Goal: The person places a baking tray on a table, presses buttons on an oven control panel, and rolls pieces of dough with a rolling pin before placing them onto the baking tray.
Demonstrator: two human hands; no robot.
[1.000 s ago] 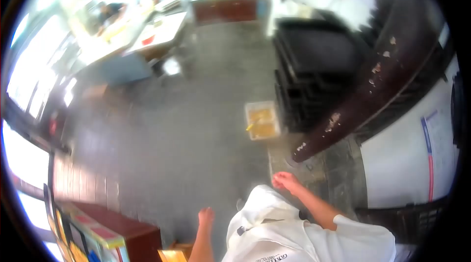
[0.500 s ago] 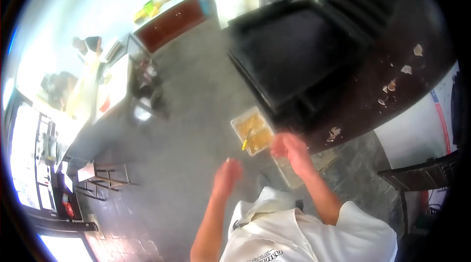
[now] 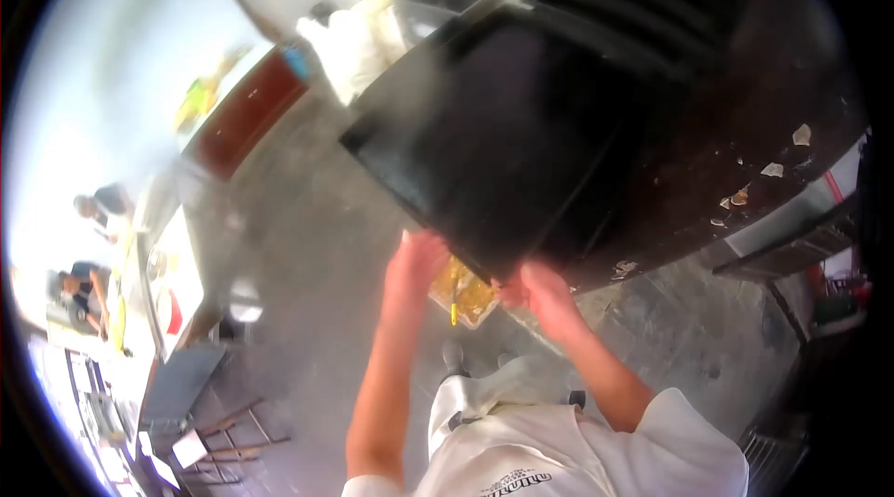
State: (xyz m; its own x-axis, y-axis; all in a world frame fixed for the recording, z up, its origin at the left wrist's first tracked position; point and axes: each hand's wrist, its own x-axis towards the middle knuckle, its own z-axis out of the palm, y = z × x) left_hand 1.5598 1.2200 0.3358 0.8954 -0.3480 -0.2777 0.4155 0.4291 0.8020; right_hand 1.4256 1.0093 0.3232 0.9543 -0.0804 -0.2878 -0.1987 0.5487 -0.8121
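A large black tray (image 3: 521,124) lies on top of a stack of dark trays. At its near left edge is my left hand (image 3: 418,257), blurred, with its fingers hidden or smeared. My right hand (image 3: 540,292) is at the near edge further right, fingers bent in; whether it grips the tray is unclear. Below the tray edge, between my hands, a white container (image 3: 480,318) with yellow-orange contents stands on the floor, partly covered from view. A yellow-handled tool (image 3: 453,311) rests in it.
A dark brown post (image 3: 745,124) with chipped patches rises at the right. Two people (image 3: 88,292) are at a white table (image 3: 177,264) at the left. A red-brown cabinet (image 3: 247,115) stands at the upper left, a wooden stool (image 3: 233,446) lower left, a dark chair (image 3: 792,250) right.
Both hands have moved up and forward to the near edge of the black tray. The view has turned and come closer to the stack, and the container is now partly hidden.
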